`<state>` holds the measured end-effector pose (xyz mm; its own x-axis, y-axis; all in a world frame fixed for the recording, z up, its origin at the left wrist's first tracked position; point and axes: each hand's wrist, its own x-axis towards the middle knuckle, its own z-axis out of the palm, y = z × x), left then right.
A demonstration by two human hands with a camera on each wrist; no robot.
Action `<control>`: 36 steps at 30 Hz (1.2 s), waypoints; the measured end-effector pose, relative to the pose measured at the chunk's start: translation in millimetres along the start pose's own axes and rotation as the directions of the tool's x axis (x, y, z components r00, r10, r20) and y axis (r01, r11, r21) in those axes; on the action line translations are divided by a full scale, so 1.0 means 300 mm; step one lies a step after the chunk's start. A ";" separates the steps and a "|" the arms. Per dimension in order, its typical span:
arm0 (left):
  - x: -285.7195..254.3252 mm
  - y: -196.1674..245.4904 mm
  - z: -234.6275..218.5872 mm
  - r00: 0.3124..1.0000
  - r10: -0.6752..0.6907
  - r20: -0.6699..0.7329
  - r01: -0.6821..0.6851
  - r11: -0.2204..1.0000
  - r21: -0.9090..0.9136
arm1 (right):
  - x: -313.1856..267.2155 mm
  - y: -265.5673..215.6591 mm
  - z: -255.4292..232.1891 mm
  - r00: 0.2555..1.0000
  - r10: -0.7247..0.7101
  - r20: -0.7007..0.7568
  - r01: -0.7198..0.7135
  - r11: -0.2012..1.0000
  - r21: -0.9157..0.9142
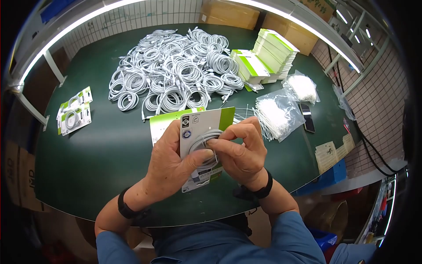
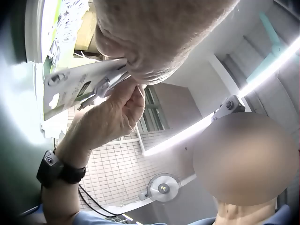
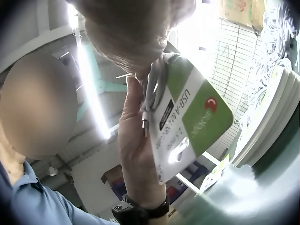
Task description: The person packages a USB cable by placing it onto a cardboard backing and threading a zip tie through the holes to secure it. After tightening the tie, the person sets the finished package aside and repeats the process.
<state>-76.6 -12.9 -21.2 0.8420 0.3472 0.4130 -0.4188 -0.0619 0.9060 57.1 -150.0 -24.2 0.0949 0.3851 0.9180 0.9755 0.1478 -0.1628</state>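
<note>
In the head view my left hand (image 1: 165, 160) grips a white-and-green packaging card (image 1: 188, 152), its thumb over a coiled grey USB cable (image 1: 206, 163) lying on the card's face. The fingertips of my right hand (image 1: 244, 152) pinch at the middle of the coil. A thin white cable tie (image 3: 123, 76) pokes out beside those fingers in the right wrist view. There, the card's printing reads USB-A, and one cable plug (image 3: 145, 123) hangs below the coil. Behind the held card, more cards (image 1: 165, 121) lie on the table.
A large heap of coiled cables (image 1: 176, 72) covers the table's back. Stacked cards (image 1: 274, 55) stand at the back right, near bags of white cable ties (image 1: 279, 112) and a phone (image 1: 307, 118). Two carded cables (image 1: 74, 112) lie at left.
</note>
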 end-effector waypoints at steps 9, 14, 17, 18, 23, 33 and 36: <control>0.013 -0.026 -0.033 0.991 -0.135 -0.009 0.130 0.967 -0.220 | -0.014 -0.007 0.003 0.999 -0.017 0.037 0.013 0.995 0.096; 0.020 -0.046 -0.034 0.990 -0.130 -0.049 0.114 0.962 -0.247 | -0.016 -0.026 -0.006 0.997 -0.070 0.041 0.062 0.984 0.164; 0.020 -0.054 -0.036 0.992 -0.116 -0.059 0.098 0.963 -0.249 | -0.021 -0.030 -0.006 0.997 -0.069 0.038 0.059 0.970 0.237; 0.018 -0.057 -0.037 0.992 -0.113 -0.059 0.094 0.962 -0.255 | -0.024 -0.031 -0.006 0.997 -0.071 0.037 0.058 0.960 0.273; 0.017 -0.055 -0.032 0.990 -0.120 -0.068 0.098 0.959 -0.266 | -0.025 -0.032 -0.006 0.999 -0.038 0.035 0.024 0.945 0.327; 0.012 -0.060 -0.027 0.991 -0.110 -0.078 0.085 0.959 -0.271 | -0.024 -0.030 -0.012 0.999 -0.002 0.040 -0.015 0.907 0.420; 0.012 -0.060 -0.024 0.992 -0.098 -0.084 0.070 0.956 -0.285 | -0.021 -0.026 -0.013 0.999 0.007 0.037 -0.023 0.896 0.444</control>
<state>-68.4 -3.9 -36.6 0.8475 0.4285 0.3132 -0.4382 0.2318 0.8685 49.7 -157.1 -27.5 0.0946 0.4195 0.9028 0.7839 0.5277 -0.3273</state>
